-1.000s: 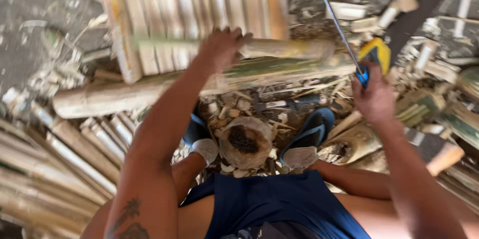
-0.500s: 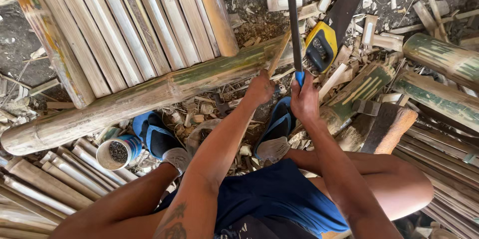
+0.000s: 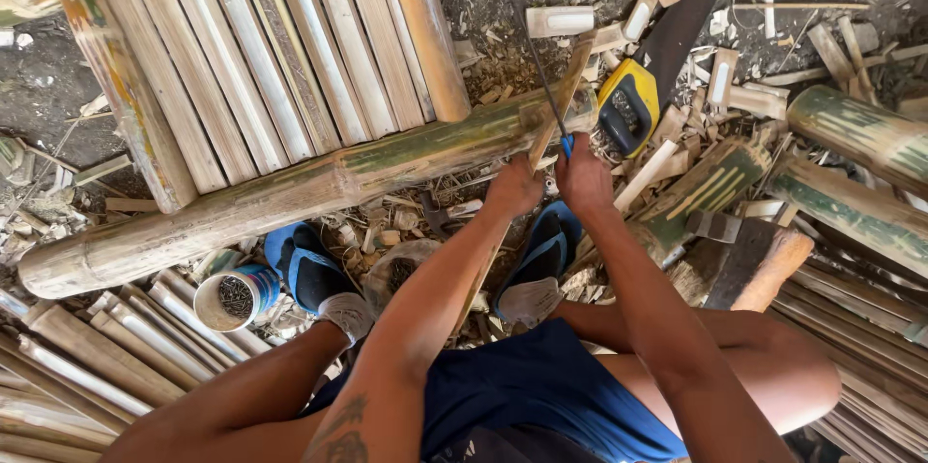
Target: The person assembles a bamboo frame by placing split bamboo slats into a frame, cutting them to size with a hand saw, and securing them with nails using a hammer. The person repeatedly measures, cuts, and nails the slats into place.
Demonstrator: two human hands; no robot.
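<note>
Bracing a thin bamboo strip [image 3: 559,107] against the long bamboo pole [image 3: 290,197], the left hand [image 3: 514,188] is being kept closed on its lower end while the right hand [image 3: 583,173] (fist shut on a blue-handled blade [image 3: 543,86]) is being held just beside, steadying the cut.

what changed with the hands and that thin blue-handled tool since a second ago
The left hand left the long bamboo pole and joined the right hand at the thin blue-handled metal tool, now angled against the pole's end. The pole, slat panel and yellow-handled saw stayed put.
</note>
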